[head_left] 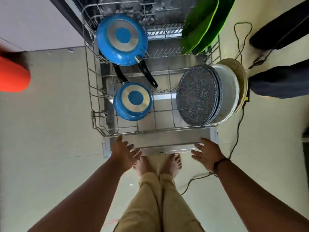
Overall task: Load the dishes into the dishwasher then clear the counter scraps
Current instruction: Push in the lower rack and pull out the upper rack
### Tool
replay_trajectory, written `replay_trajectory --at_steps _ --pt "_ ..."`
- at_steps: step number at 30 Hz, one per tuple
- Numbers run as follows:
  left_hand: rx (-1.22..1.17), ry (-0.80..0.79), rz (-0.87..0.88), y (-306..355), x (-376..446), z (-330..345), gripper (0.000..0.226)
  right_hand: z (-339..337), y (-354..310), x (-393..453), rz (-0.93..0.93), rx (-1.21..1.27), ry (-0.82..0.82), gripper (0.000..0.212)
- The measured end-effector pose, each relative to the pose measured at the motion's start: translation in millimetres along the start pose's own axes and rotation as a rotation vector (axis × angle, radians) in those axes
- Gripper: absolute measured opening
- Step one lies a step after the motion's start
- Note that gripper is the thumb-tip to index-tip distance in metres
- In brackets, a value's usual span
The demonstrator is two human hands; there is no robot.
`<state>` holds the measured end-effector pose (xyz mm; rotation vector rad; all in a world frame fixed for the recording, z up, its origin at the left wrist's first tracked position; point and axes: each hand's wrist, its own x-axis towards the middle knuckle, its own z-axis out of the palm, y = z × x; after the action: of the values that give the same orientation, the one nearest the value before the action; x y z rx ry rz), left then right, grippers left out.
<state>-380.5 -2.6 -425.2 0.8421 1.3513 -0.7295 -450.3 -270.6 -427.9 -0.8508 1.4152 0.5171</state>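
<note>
Filling the middle of the frame, the wire dishwasher rack (93, 104) stands pulled out over the open door (167, 141). At its upper left a large blue frying pan (122, 39) lies bottom up, its round metal base ringed in blue, its black handle pointing toward lower right. Below it a smaller blue saucepan (133, 101) also sits upside down, its black handle reaching up. On the right of the rack, round speckled dark plates (197, 96) stand on edge, with a pale dish (230, 94) and a woven-looking tan disc (242, 77) behind them. At upper right, green boards (204, 22) lean upright, their tops cut off by the frame edge. The dishwasher's inside at the top is dim and hard to read. An orange shape (13, 74) at the left edge is blurred. The left hand (123, 153) and right hand (207, 153) hover near the door's front edge, fingers spread and holding nothing. Black cables (240, 44) trail on the pale floor at right.
</note>
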Motion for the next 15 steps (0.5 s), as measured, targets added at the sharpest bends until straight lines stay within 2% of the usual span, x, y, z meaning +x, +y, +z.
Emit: replay_trajectory --at_steps 2,8,10,12,15 --pt "-0.084 -0.029 0.011 12 9 -1 0.066 15 -4 9 0.006 0.106 -0.046 0.018" --pt "-0.328 -0.159 0.022 25 6 15 0.073 44 -9 22 -0.074 0.159 -0.211 0.054" --pt "-0.375 -0.171 0.045 26 6 19 0.068 44 -12 22 -0.093 0.193 -0.226 0.059" --pt "-0.396 -0.198 0.065 33 6 26 0.059 50 -23 25 -0.12 0.224 -0.242 0.053" --pt "-0.367 -0.257 0.116 56 9 44 0.034 68 -51 29 -0.166 0.244 -0.279 0.05"
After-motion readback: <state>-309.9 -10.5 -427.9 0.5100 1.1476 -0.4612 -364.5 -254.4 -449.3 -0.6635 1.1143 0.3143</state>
